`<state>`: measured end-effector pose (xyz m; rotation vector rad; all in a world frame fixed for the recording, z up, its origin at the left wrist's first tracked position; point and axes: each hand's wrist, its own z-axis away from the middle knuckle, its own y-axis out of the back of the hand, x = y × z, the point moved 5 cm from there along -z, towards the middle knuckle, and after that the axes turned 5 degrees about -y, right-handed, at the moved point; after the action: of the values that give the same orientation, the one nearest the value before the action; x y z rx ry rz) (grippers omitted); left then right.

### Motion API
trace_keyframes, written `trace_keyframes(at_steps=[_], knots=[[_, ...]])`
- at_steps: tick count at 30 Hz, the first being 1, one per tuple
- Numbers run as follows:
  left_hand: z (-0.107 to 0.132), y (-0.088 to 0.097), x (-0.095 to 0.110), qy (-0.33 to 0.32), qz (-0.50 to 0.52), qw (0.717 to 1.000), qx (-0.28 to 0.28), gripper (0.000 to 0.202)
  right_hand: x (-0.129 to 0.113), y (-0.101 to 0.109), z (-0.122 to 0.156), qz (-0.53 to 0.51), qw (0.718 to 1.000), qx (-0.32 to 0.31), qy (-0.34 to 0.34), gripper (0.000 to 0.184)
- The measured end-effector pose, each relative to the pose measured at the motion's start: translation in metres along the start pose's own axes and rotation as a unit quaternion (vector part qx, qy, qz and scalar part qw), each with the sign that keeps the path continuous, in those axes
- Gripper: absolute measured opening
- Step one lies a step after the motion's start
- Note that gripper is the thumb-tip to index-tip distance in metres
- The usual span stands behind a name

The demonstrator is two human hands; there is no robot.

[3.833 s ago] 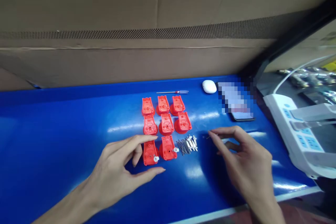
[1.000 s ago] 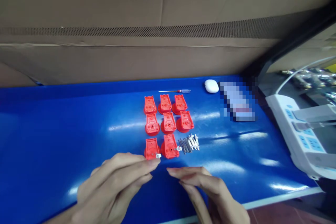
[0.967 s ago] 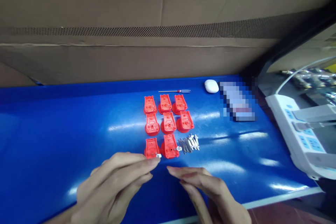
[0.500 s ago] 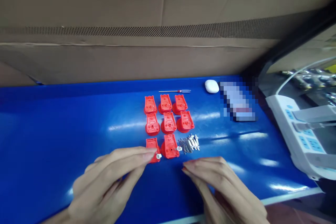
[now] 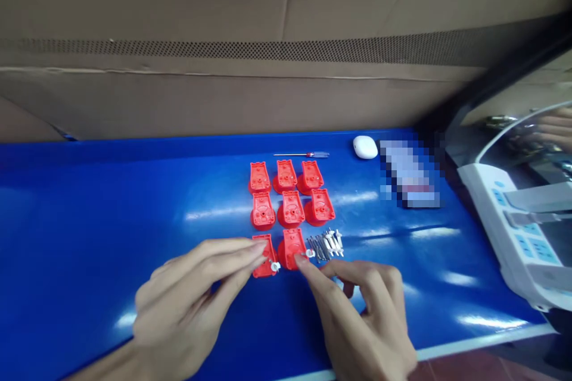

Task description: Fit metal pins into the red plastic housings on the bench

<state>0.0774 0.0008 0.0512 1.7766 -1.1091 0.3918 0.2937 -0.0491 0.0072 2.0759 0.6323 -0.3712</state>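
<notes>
Left hand (image 5: pixel 192 297) low at near left, fingers loosely stretched out, not clenched. Its fingertips (image 5: pixel 254 248) lie on the left edge of the near-left housing (image 5: pixel 267 257) and partly cover it; no closed grip visible.

Right hand (image 5: pixel 361 321) at near center-right, index finger straight, tip just at the near edge of the near-middle housing (image 5: pixel 292 247). Other fingers are curled under; nothing seen held in it.

8 red plastic housings in total on the blue table (image 5: pixel 111 220): 3 in the far row, 3 in the middle row, 2 in the near row. A small white part (image 5: pixel 276 266) sits at the near-right corner of the near-left housing. Another white part (image 5: pixel 309 254) sits at the right side of the near-middle housing.

A pile of metal pins (image 5: pixel 325 244) lies just right of the near row, close to the right hand's index finger.

A thin screwdriver (image 5: pixel 304 155) lies beyond the far row. A white oval case (image 5: pixel 365 147) is to its right, next to a blurred flat object (image 5: pixel 409 181). White power strip (image 5: pixel 513 232) at far right. Cardboard box (image 5: pixel 223 41) behind the table.
</notes>
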Motion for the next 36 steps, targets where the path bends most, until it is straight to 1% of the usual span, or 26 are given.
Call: trace_keyframes(at_steps=[3, 5, 8, 12, 14, 16, 18, 22, 25, 29, 33, 36], knots=[[0.002, -0.001, -0.002, 0.005, -0.001, 1.000, -0.002, 0.022, -0.002, -0.001, 0.001, 0.043, 0.999, 0.017, 0.009, 0.051], [0.002, -0.002, -0.003, 0.003, -0.001, 1.000, -0.013, 0.022, -0.003, -0.002, 0.001, 0.045, 0.999, 0.010, 0.011, 0.054], [0.003, -0.002, -0.003, -0.005, 0.008, 1.000, -0.004, 0.020, -0.003, -0.001, 0.000, 0.036, 0.999, 0.008, 0.018, 0.054], [0.004, -0.004, -0.007, 0.029, 0.007, 1.000, 0.002, 0.015, 0.000, -0.002, -0.001, 0.033, 0.999, -0.002, 0.027, 0.053], [0.004, -0.006, -0.010, 0.026, 0.008, 1.000, 0.002, 0.016, 0.002, -0.004, -0.002, 0.043, 0.998, -0.021, 0.036, 0.054], [0.005, -0.008, -0.013, 0.017, 0.013, 1.000, -0.011, 0.018, 0.001, -0.006, -0.004, 0.052, 0.996, -0.037, 0.057, 0.049], [0.005, -0.011, -0.017, 0.018, 0.019, 0.999, -0.042, 0.019, -0.001, -0.007, -0.006, 0.067, 0.994, -0.050, 0.075, 0.041], [0.003, -0.012, -0.021, 0.025, 0.039, 0.995, -0.087, 0.019, -0.007, -0.006, -0.011, 0.084, 0.991, -0.049, 0.089, 0.034], [0.001, -0.011, -0.024, 0.041, 0.033, 0.994, -0.098, 0.015, -0.009, -0.006, -0.012, 0.086, 0.990, -0.055, 0.097, 0.029], [-0.001, -0.012, -0.028, 0.067, 0.033, 0.992, -0.099, 0.013, -0.007, -0.008, -0.010, 0.080, 0.991, -0.058, 0.095, 0.032], [0.001, -0.014, -0.032, 0.074, 0.030, 0.990, -0.112, 0.014, -0.004, -0.009, -0.007, 0.073, 0.991, -0.070, 0.091, 0.036], [0.002, -0.012, -0.034, 0.075, 0.019, 0.991, -0.111, 0.014, -0.003, -0.008, -0.007, 0.068, 0.991, -0.074, 0.093, 0.038]])
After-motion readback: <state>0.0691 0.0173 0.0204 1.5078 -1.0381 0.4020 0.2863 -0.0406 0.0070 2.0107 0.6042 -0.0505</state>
